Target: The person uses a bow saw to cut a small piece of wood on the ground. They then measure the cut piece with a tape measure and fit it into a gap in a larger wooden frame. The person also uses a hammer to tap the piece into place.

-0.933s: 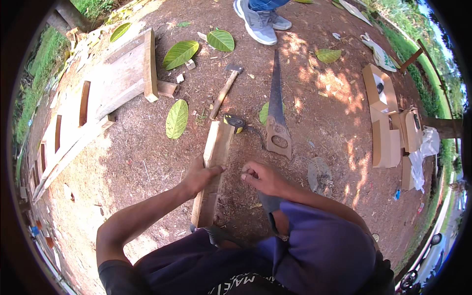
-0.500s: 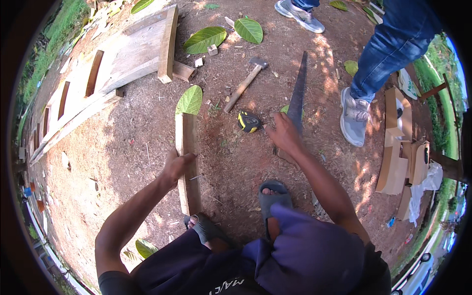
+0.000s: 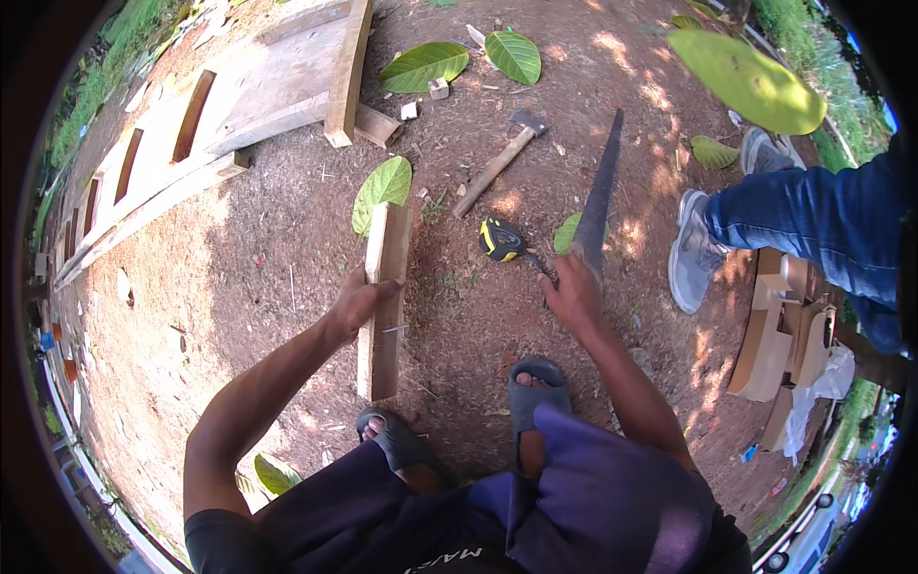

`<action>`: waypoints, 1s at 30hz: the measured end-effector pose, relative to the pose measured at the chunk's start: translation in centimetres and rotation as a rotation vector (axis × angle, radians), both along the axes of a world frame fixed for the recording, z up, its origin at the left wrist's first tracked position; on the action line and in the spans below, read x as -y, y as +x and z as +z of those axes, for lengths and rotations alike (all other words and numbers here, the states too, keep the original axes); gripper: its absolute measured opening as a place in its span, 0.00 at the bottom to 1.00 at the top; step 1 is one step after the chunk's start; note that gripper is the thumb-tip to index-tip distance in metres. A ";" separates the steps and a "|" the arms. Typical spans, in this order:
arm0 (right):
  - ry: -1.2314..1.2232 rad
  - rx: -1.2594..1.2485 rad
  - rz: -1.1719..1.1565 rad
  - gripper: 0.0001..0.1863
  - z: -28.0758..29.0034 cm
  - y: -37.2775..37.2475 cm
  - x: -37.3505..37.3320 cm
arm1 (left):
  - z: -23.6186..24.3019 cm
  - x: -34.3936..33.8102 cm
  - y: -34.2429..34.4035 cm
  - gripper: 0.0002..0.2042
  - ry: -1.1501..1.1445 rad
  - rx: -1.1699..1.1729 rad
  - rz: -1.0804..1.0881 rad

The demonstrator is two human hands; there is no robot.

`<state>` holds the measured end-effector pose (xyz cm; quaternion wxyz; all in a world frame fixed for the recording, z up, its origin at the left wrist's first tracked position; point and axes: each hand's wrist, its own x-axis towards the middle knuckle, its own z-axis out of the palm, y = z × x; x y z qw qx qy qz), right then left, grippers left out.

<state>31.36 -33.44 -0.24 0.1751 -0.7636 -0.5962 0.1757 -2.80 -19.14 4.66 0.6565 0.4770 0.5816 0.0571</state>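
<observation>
My left hand point(image 3: 361, 298) is closed around a short length of wood point(image 3: 380, 244), made of a pale face and a browner one meeting at a long edge. A nail point(image 3: 395, 329) sticks out of its side below my fingers. My right hand point(image 3: 577, 295) is wrapped over the handle end of a hand saw, covering the handle. The saw's dark blade point(image 3: 601, 201) points away from me over the dirt. Left of my right fingers lies a black and yellow tape measure point(image 3: 501, 239), its dark strap reaching close to them. Farther off is a hammer point(image 3: 497, 170) with a wooden handle.
A large wooden frame with slats point(image 3: 277, 91) lies at the far left. Another person's jeans-clad leg point(image 3: 803, 210) and shoe point(image 3: 693, 253) stand at the right, near opened cardboard boxes point(image 3: 765, 349). Large green leaves point(image 3: 426, 67) and small wood offcuts point(image 3: 439, 89) dot the ground.
The wood in my left hand has shifted forward, overlapping a leaf. My right hand has drawn back over the saw's handle. The other person's legs have moved right; the view has shifted slightly.
</observation>
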 end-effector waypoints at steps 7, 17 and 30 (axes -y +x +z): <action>0.082 -0.180 -0.043 0.18 0.2 -1.8 -2.7 | 0.2 -0.2 -0.4 0.20 -0.152 0.065 0.068; 0.039 -0.222 -0.121 0.21 0.1 -1.8 -2.2 | 1.0 0.3 -1.2 0.30 -0.246 0.128 -0.022; -0.069 0.333 -0.472 0.43 1.6 5.9 0.2 | 2.4 0.4 -0.6 0.35 -0.215 0.255 0.207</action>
